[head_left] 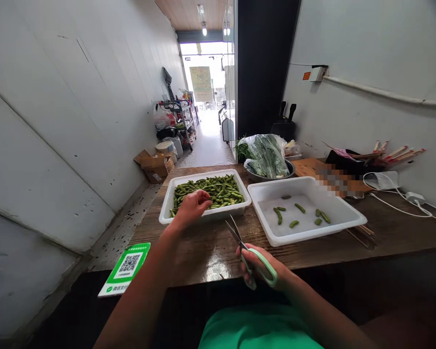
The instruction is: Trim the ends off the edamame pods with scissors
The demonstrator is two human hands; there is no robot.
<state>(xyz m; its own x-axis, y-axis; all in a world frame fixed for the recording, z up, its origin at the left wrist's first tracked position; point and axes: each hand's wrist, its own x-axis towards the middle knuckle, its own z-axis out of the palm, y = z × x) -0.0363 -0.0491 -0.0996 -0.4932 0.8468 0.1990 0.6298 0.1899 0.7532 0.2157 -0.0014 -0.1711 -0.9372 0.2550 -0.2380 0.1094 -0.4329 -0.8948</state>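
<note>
My left hand (193, 207) is over the near side of a white tray (163, 213) heaped with green edamame pods (223, 191). Its fingers are curled together; whatever may be between them is hidden. My right hand (257, 264) grips a pair of scissors (265, 265) with pale green handles, their blades parted and pointing up and left, just in front of the tray. To the right, a second white tray (276, 240) holds several loose pods (300, 208) spread over its bottom.
Behind the trays, bagged leafy greens (267, 155) sit in a metal bowl (292, 170). A wooden board (310, 167), a black box of wrapped sticks (349, 167) and a white cable (399, 206) lie at right. A green QR-code sign (129, 266) is at the table's left front edge.
</note>
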